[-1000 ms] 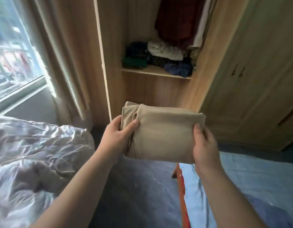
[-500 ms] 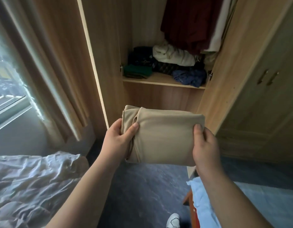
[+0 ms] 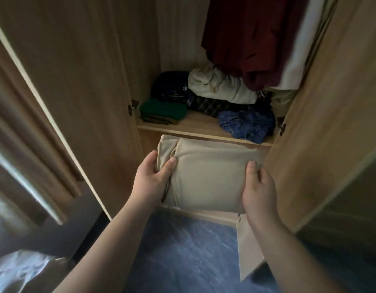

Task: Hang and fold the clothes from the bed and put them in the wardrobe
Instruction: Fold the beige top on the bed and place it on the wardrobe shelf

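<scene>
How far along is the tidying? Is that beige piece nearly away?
Done: a dark red garment hangs in the wardrobe, and folded clothes lie on its shelf. In hand: the left hand and right hand grip a folded beige garment before the wardrobe, not yet set down. Left: placing it. Only a bed corner shows, so what remains is unclear.

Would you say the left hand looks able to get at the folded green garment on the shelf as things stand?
Probably not yet: the left hand grips the folded beige garment, shared with the right hand. The way itself looks free, since the green garment lies at the front of the shelf.
</scene>
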